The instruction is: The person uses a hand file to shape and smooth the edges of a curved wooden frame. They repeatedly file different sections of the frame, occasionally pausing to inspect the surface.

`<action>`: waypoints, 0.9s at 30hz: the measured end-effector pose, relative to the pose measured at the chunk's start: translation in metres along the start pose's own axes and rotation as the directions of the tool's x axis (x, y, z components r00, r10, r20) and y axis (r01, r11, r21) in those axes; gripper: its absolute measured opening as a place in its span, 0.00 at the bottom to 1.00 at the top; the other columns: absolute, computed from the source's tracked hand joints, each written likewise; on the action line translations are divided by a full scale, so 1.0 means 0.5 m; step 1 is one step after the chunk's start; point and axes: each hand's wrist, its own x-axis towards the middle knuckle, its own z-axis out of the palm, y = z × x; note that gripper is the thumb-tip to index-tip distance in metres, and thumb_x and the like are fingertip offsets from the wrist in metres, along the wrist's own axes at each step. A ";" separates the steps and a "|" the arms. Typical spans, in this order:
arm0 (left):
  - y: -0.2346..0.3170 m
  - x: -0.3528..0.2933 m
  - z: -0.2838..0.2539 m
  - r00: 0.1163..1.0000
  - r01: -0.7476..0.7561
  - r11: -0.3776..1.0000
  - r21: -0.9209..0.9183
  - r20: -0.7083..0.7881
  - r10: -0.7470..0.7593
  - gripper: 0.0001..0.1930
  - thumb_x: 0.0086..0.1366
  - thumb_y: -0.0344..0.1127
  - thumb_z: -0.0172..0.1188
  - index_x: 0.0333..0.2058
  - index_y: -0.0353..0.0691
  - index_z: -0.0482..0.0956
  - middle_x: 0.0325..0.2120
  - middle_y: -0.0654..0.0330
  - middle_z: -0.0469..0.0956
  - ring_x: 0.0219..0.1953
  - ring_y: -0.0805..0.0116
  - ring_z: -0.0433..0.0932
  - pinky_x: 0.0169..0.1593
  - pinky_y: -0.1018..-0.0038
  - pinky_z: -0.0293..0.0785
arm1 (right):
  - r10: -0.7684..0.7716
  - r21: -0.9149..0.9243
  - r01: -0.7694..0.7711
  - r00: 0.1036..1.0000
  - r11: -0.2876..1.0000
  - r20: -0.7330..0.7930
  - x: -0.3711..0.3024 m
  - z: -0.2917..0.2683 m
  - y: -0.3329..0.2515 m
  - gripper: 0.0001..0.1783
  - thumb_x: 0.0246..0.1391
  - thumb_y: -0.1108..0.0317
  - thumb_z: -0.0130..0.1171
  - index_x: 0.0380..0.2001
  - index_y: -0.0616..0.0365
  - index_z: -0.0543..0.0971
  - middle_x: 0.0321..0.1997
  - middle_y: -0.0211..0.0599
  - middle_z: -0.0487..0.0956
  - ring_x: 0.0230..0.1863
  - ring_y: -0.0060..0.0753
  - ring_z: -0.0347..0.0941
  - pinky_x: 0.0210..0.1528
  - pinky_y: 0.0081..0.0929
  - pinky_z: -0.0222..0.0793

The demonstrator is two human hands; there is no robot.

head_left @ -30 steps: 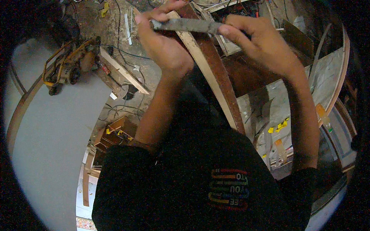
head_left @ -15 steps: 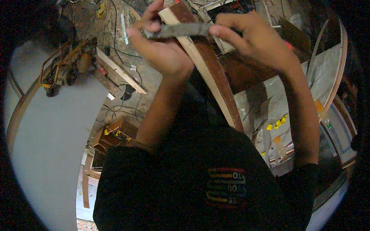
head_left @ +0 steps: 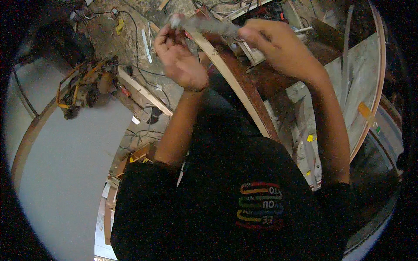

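Observation:
My right hand is closed around one end of a long grey bar-shaped tool, blurred by motion. The tool reaches leftward over the end of a wooden piece, which has a pale edge and a dark brown face and slants down toward my body. My left hand is raised at the tool's far end, palm partly turned up. Its fingers are bent and smeared near the whitish tip, so I cannot tell whether they grip it.
At left, a yellow-framed tool with wheels rests on a large pale grey panel. Wood strips and dark cables lie on the floor. A curved-edged panel with yellow scraps is at right.
The tool's left end has swung upward, away from my body. My left hand has turned its palm more toward view. My right hand still grips the tool, and the view has shifted slightly.

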 end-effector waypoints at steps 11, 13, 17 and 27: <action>0.096 0.068 -0.058 0.829 -0.155 0.744 0.650 0.495 -0.259 0.41 0.47 0.43 0.78 0.57 0.36 0.66 0.50 0.53 0.70 0.54 0.61 0.70 0.60 0.64 0.65 | 0.474 0.312 -0.365 0.758 0.877 -0.448 -0.275 0.027 -0.070 0.19 0.67 0.53 0.54 0.40 0.62 0.78 0.32 0.36 0.76 0.35 0.29 0.69 0.41 0.29 0.67; 0.093 0.079 -0.055 0.840 -0.051 0.763 0.645 0.441 -0.317 0.37 0.50 0.42 0.77 0.55 0.36 0.68 0.49 0.53 0.71 0.52 0.62 0.71 0.58 0.65 0.67 | 0.519 0.334 -0.403 0.733 0.852 -0.440 -0.302 0.058 -0.079 0.20 0.66 0.53 0.54 0.41 0.62 0.78 0.33 0.37 0.77 0.36 0.30 0.70 0.42 0.29 0.67; 0.083 0.096 -0.055 0.855 -0.042 0.758 0.650 0.416 -0.309 0.27 0.53 0.40 0.76 0.48 0.35 0.75 0.43 0.56 0.77 0.47 0.65 0.75 0.54 0.69 0.69 | 0.587 0.416 -0.431 0.704 0.801 -0.401 -0.347 0.118 -0.085 0.24 0.64 0.49 0.56 0.48 0.62 0.77 0.43 0.45 0.80 0.45 0.38 0.75 0.52 0.34 0.68; 0.066 0.135 -0.060 0.909 -0.145 0.709 0.690 0.377 -0.180 0.10 0.62 0.36 0.68 0.31 0.34 0.81 0.28 0.61 0.81 0.33 0.74 0.77 0.42 0.75 0.72 | 0.627 0.532 -0.394 0.679 0.749 -0.381 -0.387 0.268 -0.048 0.22 0.65 0.53 0.57 0.51 0.61 0.77 0.41 0.36 0.80 0.41 0.27 0.73 0.45 0.29 0.68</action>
